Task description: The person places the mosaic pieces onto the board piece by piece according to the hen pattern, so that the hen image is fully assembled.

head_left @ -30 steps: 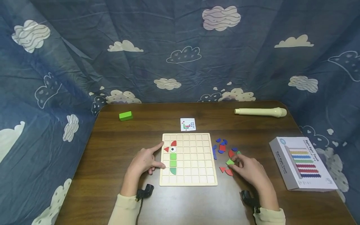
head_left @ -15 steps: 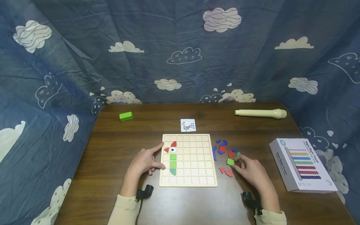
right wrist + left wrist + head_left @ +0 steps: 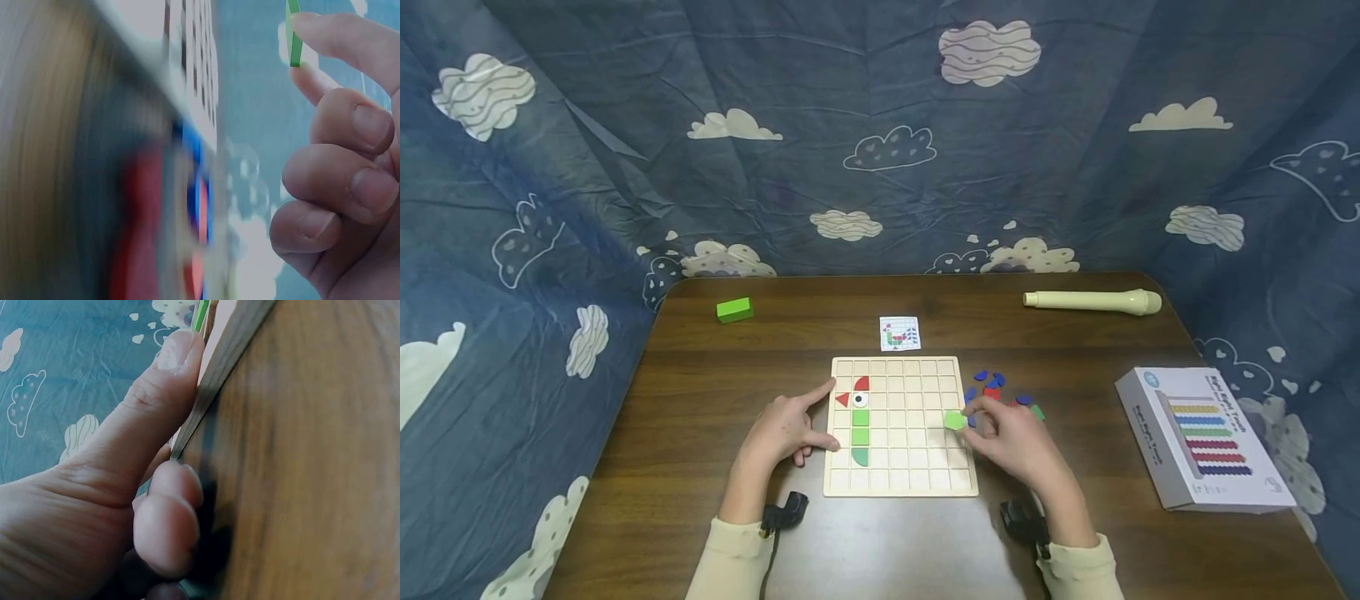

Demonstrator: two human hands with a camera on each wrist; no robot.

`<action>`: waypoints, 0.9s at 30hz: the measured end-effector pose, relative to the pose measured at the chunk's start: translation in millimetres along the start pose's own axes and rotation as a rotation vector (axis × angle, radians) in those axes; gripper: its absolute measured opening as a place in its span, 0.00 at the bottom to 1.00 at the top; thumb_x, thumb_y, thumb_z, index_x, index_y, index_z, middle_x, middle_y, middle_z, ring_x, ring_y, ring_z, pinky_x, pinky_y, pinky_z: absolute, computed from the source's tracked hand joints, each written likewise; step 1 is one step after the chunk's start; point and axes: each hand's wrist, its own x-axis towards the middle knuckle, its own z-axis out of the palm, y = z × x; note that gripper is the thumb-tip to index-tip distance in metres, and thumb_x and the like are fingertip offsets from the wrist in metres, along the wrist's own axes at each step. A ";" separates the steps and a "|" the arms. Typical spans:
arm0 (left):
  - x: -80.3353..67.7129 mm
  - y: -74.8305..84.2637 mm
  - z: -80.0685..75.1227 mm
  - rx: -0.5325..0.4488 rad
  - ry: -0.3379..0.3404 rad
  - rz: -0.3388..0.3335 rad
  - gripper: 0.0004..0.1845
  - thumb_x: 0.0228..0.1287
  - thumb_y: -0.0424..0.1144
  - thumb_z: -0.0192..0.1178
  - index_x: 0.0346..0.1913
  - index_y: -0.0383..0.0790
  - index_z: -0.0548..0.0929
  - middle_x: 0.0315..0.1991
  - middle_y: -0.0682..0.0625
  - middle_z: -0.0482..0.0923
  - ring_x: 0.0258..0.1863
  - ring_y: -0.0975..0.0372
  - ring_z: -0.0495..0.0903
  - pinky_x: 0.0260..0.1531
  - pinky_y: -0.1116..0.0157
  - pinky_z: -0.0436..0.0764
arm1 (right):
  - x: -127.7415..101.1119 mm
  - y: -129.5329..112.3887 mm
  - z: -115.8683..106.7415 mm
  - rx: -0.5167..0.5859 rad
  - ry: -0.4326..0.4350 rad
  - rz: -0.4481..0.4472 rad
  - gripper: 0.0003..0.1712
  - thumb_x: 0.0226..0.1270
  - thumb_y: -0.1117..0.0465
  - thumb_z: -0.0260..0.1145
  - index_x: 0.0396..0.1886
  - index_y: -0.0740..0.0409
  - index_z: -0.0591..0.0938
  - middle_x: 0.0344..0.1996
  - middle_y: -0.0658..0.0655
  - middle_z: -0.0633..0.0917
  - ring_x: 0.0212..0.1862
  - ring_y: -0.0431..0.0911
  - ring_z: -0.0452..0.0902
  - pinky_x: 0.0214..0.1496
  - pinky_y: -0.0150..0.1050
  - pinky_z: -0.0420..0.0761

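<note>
A pale wooden grid board (image 3: 901, 483) lies in the middle of the table. Red, white and green tiles (image 3: 860, 425) fill its left column. My left hand (image 3: 790, 427) rests against the board's left edge (image 3: 215, 369), thumb (image 3: 150, 403) and forefinger touching it. Over the board's right side my right hand (image 3: 1007, 437) pinches a green square tile (image 3: 954, 421) between thumb and forefinger; that green tile (image 3: 293, 34) appears edge-on in the right wrist view. Loose blue, red and green pieces (image 3: 996, 387) lie just right of the board.
A small pattern card (image 3: 899, 333) lies behind the board. A green block (image 3: 734, 310) sits at the back left, a cream recorder (image 3: 1090, 301) at the back right, and a white box (image 3: 1202, 437) near the right edge. Blue cloud-print cloth surrounds the table.
My right hand lifted the green square tile from the loose pile and carried it left over the board's right columns. The left hand has not moved.
</note>
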 end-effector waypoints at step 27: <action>-1.2 -0.5 -0.4 -0.006 -0.003 0.003 0.60 0.42 0.52 0.87 0.81 0.63 0.67 0.15 0.51 0.75 0.10 0.60 0.78 0.17 0.67 0.71 | 17.9 -69.4 74.0 -0.161 -0.183 -0.108 0.14 0.61 0.47 0.80 0.42 0.43 0.88 0.15 0.40 0.71 0.20 0.36 0.62 0.23 0.33 0.60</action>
